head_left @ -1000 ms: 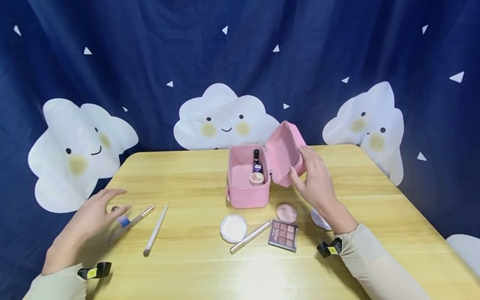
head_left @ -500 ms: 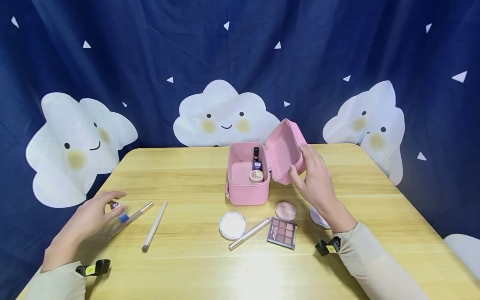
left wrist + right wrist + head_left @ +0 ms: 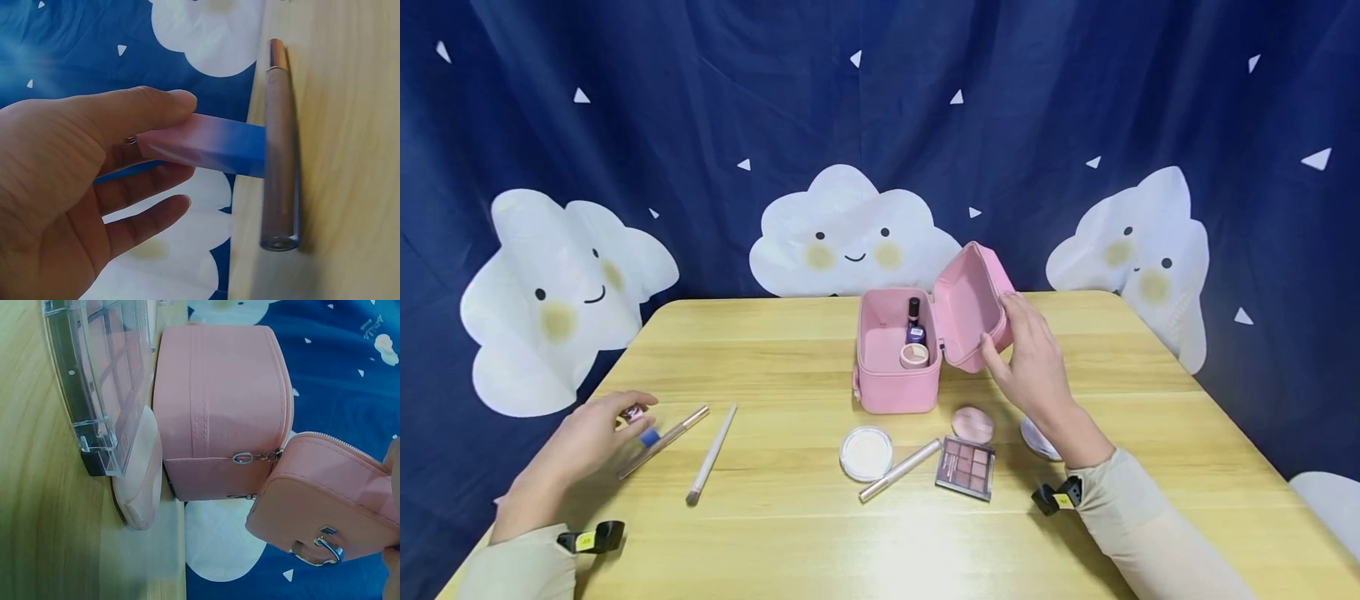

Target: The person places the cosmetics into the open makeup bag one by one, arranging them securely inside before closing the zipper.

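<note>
— Dark blue curtain [image 3: 805, 92] behind, printed with white clouds [image 3: 850, 212], and a pale wooden table [image 3: 775, 533] below it. What is the left hand [image 3: 583, 433] at?

— Around the upper, pink end of a pink-and-blue stick [image 3: 225, 150], at the left of the table. It looks upright, blue end down, just behind a tube [image 3: 280, 150] that lies on the wood.

— Does it have a grip?

— Thumb and fingers sit on either side of the stick, but I cannot tell whether they press on it.

— And the right hand [image 3: 1033, 362]?

— Clamped on the edge of the lid [image 3: 966, 304], thumb at the rim. The lid is tipped open to the right of the pink case [image 3: 897, 393], with a metal handle [image 3: 328, 547] on top.

— What does the case hold?

— One dark bottle [image 3: 915, 333], upright, and a small pot [image 3: 913, 357] nearer the front, both on the lid side.

— Further out?

— A brush [image 3: 711, 457] near the tube, apart from it. In front of the case: a compact [image 3: 866, 454], a pen [image 3: 898, 472] slanting beside it, a palette [image 3: 966, 468], a puff [image 3: 972, 424] just behind that. One round tin [image 3: 1037, 438] is partly hidden by the right forearm.
</note>
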A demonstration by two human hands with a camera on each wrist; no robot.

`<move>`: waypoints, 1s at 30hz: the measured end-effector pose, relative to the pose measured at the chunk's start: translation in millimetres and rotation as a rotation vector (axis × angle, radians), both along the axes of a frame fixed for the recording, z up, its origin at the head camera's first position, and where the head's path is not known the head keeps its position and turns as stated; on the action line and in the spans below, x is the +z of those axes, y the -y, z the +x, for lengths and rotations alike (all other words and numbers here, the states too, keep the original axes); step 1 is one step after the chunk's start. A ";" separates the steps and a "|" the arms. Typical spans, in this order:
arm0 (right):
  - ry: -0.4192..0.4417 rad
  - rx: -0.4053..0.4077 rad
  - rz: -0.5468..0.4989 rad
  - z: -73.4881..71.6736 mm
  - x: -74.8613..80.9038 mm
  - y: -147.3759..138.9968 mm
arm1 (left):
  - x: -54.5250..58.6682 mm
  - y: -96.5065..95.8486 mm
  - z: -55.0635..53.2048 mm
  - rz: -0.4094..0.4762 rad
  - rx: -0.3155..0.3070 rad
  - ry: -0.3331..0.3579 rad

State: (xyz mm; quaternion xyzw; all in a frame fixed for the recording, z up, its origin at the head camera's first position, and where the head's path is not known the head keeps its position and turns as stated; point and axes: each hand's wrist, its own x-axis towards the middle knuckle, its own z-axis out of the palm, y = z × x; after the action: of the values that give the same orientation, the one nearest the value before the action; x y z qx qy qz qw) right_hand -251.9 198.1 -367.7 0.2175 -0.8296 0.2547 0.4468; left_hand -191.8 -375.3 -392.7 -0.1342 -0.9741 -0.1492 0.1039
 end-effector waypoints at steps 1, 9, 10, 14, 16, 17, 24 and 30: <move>0.001 -0.001 0.001 0.1 -0.4 -0.1 | 0.4 0.0 0.9 0.000 0.005 0.000; 0.002 -0.005 0.009 -1.5 -0.9 0.3 | 2.2 1.1 4.5 0.009 0.031 0.006; 0.005 -0.003 0.008 -1.6 -0.8 0.6 | 2.4 1.0 4.5 0.009 0.031 0.005; 0.020 0.004 0.007 -1.9 0.2 2.1 | 6.3 -1.1 3.9 -0.004 0.018 -0.019; 0.022 0.008 0.005 -1.5 0.6 2.6 | 10.8 -3.6 2.3 -0.021 0.000 -0.049; 0.020 0.008 0.006 -1.6 1.0 2.5 | 13.4 -5.3 1.0 -0.031 -0.016 -0.074; -0.007 0.005 -0.005 -3.1 1.8 -0.4 | 30.6 -29.6 -12.0 -0.066 -0.138 -0.167; -0.001 0.001 -0.005 -2.7 -1.0 -1.3 | 41.6 -59.0 -20.7 -0.087 -0.222 -0.220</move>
State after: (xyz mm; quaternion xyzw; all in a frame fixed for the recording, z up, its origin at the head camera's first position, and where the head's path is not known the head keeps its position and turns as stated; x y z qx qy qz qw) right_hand -254.6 199.4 -368.7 0.2169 -0.8286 0.2571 0.4476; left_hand -212.5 -316.3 -351.0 -0.2608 -0.9416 -0.1018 0.1870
